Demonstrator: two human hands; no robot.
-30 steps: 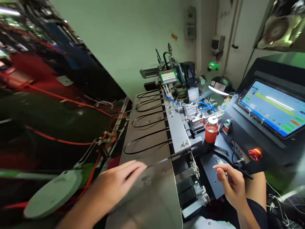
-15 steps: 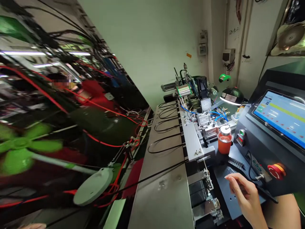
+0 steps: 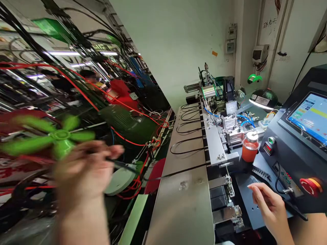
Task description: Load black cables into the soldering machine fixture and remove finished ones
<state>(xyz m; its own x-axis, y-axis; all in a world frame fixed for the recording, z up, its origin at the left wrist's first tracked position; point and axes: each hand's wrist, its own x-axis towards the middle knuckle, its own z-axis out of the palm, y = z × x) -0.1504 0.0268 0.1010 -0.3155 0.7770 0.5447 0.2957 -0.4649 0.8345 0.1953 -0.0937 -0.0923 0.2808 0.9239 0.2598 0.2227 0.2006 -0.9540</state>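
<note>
My left hand [image 3: 89, 163], smeared by motion, is raised at the left with its fingers closed around a black cable [image 3: 176, 173]. From there the cable runs across the metal tabletop [image 3: 178, 211] to the machine's long metal plate [image 3: 214, 143]. Several looped black cables [image 3: 187, 127] lie further back along the same top. On the right, my right hand [image 3: 269, 206] hovers over the dark machine base, its fingers curled with thumb and forefinger together. Nothing shows between them. A black brush [image 3: 260, 173] lies just beyond its fingertips, and small metal clamp parts [image 3: 230, 187] are to its left.
An orange-red jar [image 3: 249, 149] with a metal lid stands near the brush. A control panel with a screen [image 3: 310, 115] and a red emergency stop button [image 3: 310, 187] rises at the right. A green fan [image 3: 61, 134] and red hoses [image 3: 127, 139] are at the left.
My left hand has risen from the bottom left corner into view, lifting the cable's end. The view has turned slightly left. My right hand keeps nearly the same pose.
</note>
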